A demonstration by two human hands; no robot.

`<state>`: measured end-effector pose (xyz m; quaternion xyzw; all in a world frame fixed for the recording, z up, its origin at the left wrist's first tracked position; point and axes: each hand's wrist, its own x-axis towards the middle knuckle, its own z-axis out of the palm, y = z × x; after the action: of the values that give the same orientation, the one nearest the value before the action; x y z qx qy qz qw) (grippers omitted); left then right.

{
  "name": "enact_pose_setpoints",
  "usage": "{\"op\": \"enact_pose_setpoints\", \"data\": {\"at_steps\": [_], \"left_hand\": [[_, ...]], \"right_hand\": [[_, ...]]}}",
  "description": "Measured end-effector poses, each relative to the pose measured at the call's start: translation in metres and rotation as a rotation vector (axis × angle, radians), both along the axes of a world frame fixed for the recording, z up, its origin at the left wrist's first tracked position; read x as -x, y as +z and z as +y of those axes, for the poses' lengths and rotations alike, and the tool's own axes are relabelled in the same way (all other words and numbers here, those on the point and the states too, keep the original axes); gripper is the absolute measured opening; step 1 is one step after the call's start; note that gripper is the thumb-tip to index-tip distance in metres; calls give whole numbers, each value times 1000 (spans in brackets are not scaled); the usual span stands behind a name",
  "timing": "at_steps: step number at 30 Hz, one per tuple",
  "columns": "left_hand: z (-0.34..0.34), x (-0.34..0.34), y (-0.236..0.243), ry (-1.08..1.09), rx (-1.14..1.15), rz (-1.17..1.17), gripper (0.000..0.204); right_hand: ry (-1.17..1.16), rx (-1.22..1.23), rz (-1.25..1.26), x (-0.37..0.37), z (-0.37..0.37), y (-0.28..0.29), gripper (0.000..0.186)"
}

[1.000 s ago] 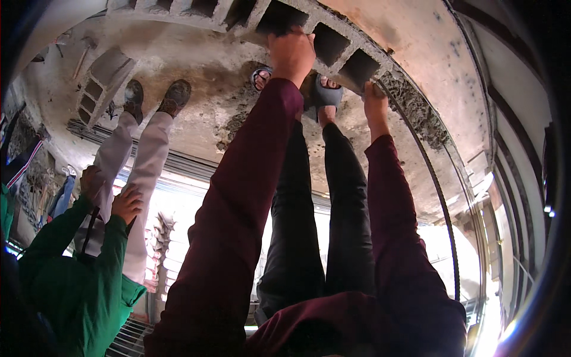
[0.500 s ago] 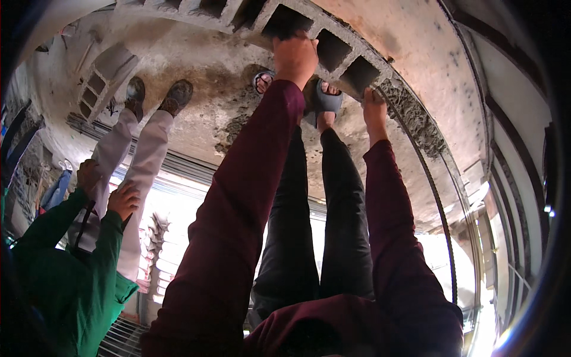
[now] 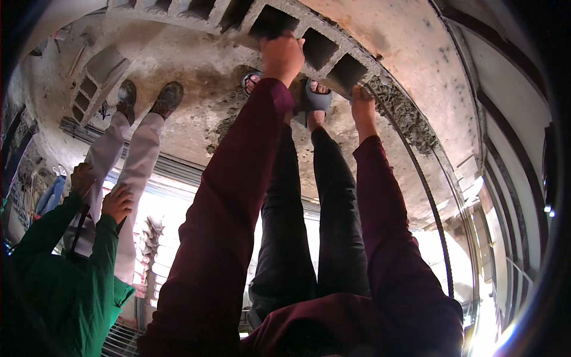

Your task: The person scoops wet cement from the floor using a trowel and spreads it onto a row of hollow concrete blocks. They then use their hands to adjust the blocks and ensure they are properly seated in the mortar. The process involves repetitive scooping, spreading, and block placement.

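1. Head view, arms: both forearms in maroon sleeves are stretched straight out from the lower edge toward the top of the pic, elbows nearly locked, roughly parallel w/ the person's black-trousered legs between them.
2. Left hand (image 3: 282,56): set on the near edge of a grey hollow concrete block (image 3: 297,33) at top centre; knuckles are turned toward the camera, wrist in line w/ the forearm. Fingers are curled over the block's edge and gripped onto it; the tips are hidden behind the rim of an open cell.
3. Right hand (image 3: 363,107): placed lower along the same block, at its end corner, beside a rough mortar-crusted edge. Fingers are pressed against the block's side; whether they are clenched round it or only laid flat cannot be told, since the palm side is hidden.
4. Block vs. fingers: the block is spanned between the two hands, its row of dark square cells facing the camera; one cell is just past the left fingers, the last cell just above the right ones. The block is seen just above the feet in grey sandals (image 3: 315,98), over a stained concrete floor (image 3: 196,71).
5. Surroundings: a 2nd block w/ open cells (image 3: 89,89) is seen at far left. Another person in a green top (image 3: 65,279), pale trousers and dark shoes is stood to the left, hands held together in front.
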<state>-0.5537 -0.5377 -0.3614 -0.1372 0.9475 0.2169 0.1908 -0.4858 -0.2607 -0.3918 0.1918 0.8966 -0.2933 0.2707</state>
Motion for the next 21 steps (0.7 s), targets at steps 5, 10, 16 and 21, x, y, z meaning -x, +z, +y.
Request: {"op": "enact_pose_setpoints", "data": {"at_steps": [5, 10, 16, 21], "left_hand": [[-6, 0, 0, 9, -10, -44, 34], [-17, 6, 11, 87, 30, 238, 34], [-68, 27, 11, 177, 318, 431, 38], [-98, 28, -5, 152, 132, 65, 35]], "right_hand": [[17, 13, -16, 2, -7, 0, 41], [-22, -5, -139, 1, 3, -6, 42], [-5, 35, -64, 0, 0, -6, 40], [-7, 50, -55, 3, -16, 4, 39]]}}
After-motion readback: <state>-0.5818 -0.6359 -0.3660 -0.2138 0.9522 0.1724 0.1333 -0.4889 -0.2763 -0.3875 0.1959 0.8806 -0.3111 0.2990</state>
